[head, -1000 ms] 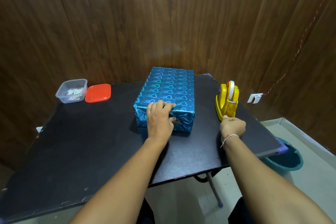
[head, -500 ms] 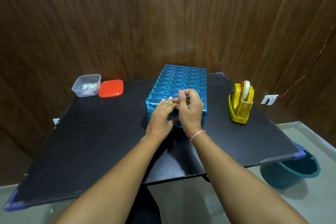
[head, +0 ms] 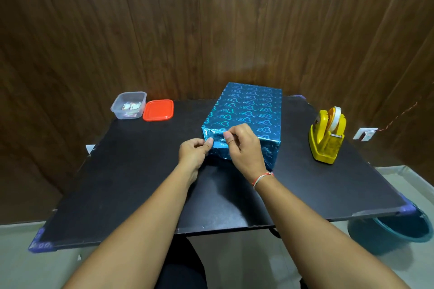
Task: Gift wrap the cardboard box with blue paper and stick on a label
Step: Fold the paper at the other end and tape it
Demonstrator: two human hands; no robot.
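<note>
The box [head: 246, 110], wrapped in shiny blue paper with a heart pattern, lies on the black table [head: 141, 171] at the middle back. Both hands work at its near end face. My left hand [head: 192, 152] pinches thumb against forefinger at the left part of that face. My right hand [head: 245, 148] pinches just to the right, at the top edge of the folded paper. Between the two pinches a short strip of clear tape [head: 217, 140] seems to be stretched; it is barely visible. No label shows on the box.
A yellow tape dispenser [head: 327, 138] stands right of the box. At the back left sit a clear plastic tub [head: 128, 105] with small items and its red lid [head: 158, 110]. A teal bucket [head: 394, 232] is on the floor under the table's right corner.
My right hand left the dispenser and came to the box's near end. My left hand lifted off the folded paper and now pinches beside the right one.
</note>
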